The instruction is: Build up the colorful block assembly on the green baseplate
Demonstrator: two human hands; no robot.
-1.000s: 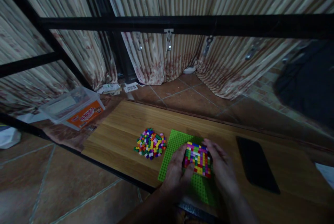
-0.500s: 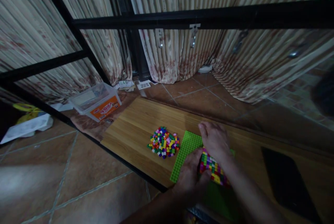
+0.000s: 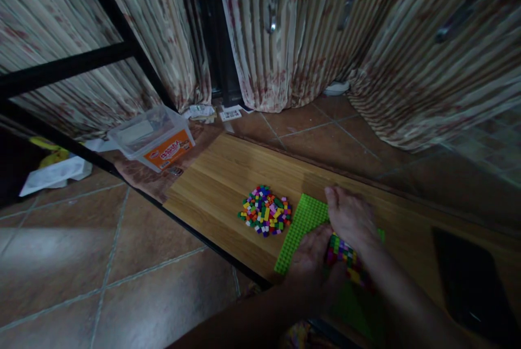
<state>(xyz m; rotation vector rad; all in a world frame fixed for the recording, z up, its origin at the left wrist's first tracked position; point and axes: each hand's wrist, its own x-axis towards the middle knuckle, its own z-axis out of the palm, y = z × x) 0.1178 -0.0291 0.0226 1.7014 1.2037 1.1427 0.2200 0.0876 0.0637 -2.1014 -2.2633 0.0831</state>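
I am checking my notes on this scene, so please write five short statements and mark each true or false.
1. Loose bricks lie heaped on the wooden board. True.
2. The left hand touches the loose bricks. False: it is at the multicoloured block.
3. The right hand partly covers that block. True.
4. The plastic box is at the picture's right. False: it is at the left.
5. The dark flat object lies on the green baseplate. False: it lies to its right.

Both hands bare, close together. Left hand (image 3: 311, 259): back up, fingers bent, thumb spread off them. Right hand (image 3: 353, 219): farther out, fingers together (some tips hidden). Left forearm (image 3: 244, 313) in shadow, right forearm (image 3: 402, 289) slanting from lower right.
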